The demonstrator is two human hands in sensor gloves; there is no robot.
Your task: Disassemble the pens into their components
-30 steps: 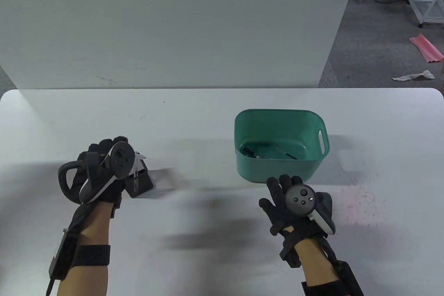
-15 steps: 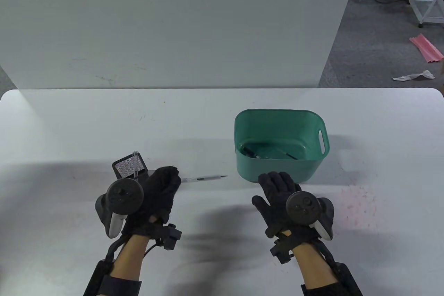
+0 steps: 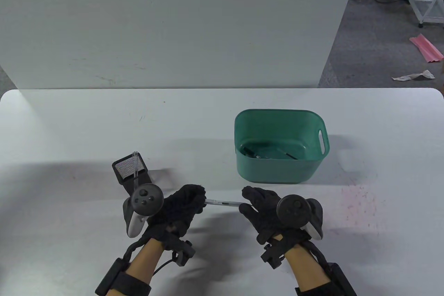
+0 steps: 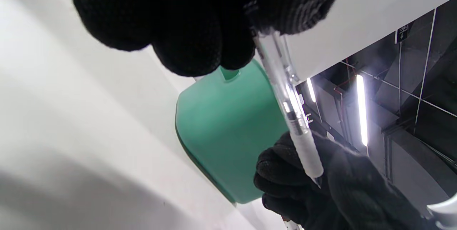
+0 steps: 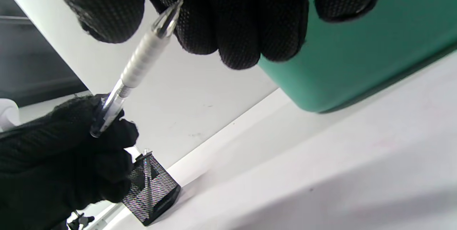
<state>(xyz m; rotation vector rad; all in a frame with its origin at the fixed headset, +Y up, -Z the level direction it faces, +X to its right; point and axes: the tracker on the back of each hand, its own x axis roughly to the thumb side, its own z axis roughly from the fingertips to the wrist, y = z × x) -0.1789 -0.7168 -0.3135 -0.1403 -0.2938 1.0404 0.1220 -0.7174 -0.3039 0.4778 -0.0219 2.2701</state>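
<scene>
Pen point(image 3: 222, 202) is hanging level above the table point(image 3: 69, 129), between my two hands and just in front of the green bin point(image 3: 281, 171). I'm gripping its clear barrel end with my left hand point(image 3: 182, 205), fingers curled tight around it. My right hand point(image 3: 263, 207) is reaching for the tip; its fingers are spread around the point, not yet clamped. It's looking fully assembled. Some parts are already lying in the bin, and another pen is standing in the mesh holder point(image 3: 130, 169).
</scene>
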